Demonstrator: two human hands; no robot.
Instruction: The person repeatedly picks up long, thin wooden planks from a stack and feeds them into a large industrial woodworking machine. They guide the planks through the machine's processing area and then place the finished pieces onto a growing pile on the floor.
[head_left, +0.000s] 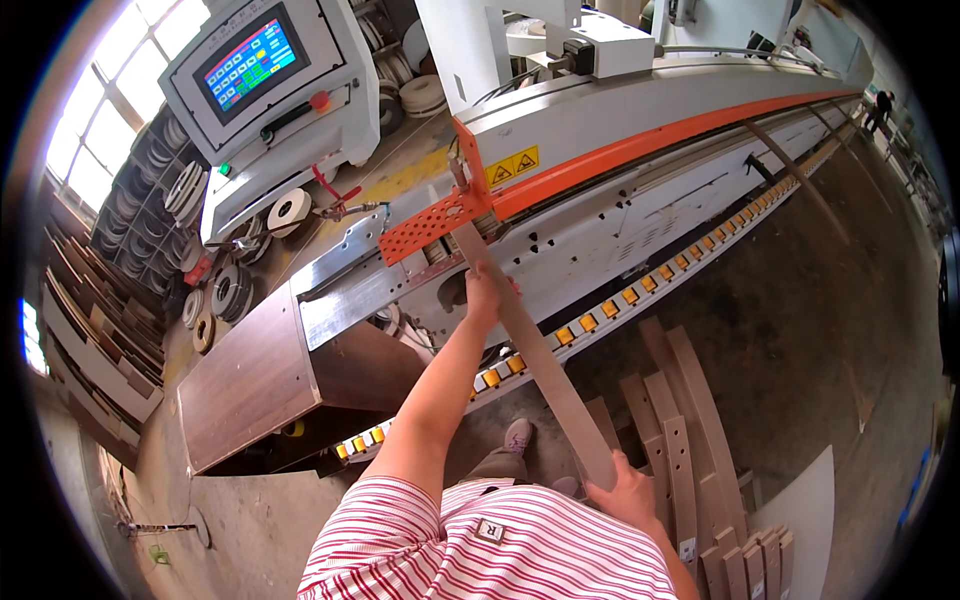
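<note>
Left hand [483,290] gripping wooden strip [540,362] near orange guard [432,225], right hand [625,492] clasping its lower end

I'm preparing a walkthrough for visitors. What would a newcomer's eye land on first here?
First, the long wooden strip in the middle, held at both ends by the left hand and right hand, its far end at the orange perforated guard. Then the long machine with its orange stripe, and the bright touchscreen panel upper left.
</note>
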